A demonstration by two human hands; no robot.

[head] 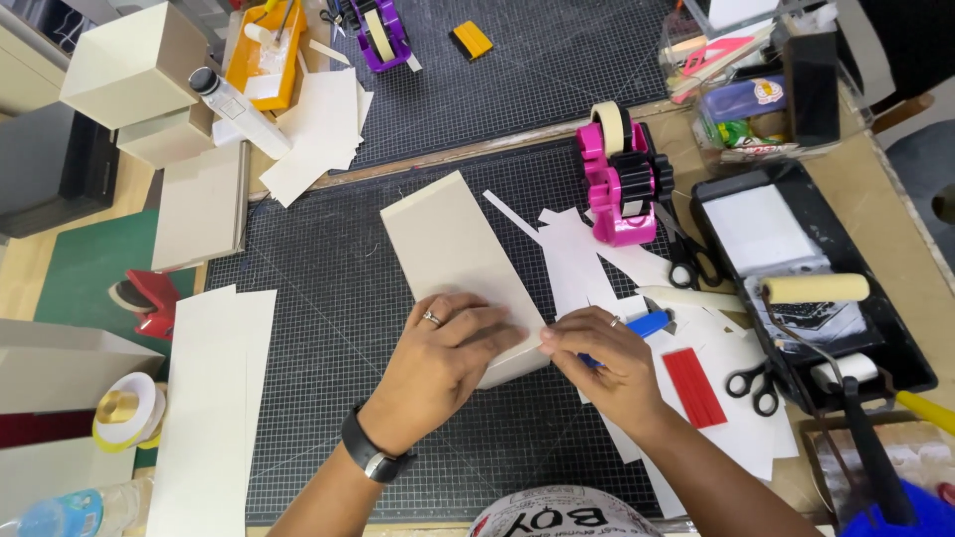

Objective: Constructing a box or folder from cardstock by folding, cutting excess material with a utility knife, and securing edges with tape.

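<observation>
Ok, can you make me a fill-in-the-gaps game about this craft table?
1. The left hand presses flat on a beige ____ box.
2. The tape dispenser nearest the hands is coloured ____.
3. The right hand grips a tool with a ____ handle.
4. The paint roller rests on a ____ tray.

Missing words: cardboard; pink; blue; black

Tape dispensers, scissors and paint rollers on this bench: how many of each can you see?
Tape dispensers: 2, pink and purple
Scissors: 2, one by the pink dispenser, one beside the black tray
Paint rollers: 1
Total: 5
</observation>
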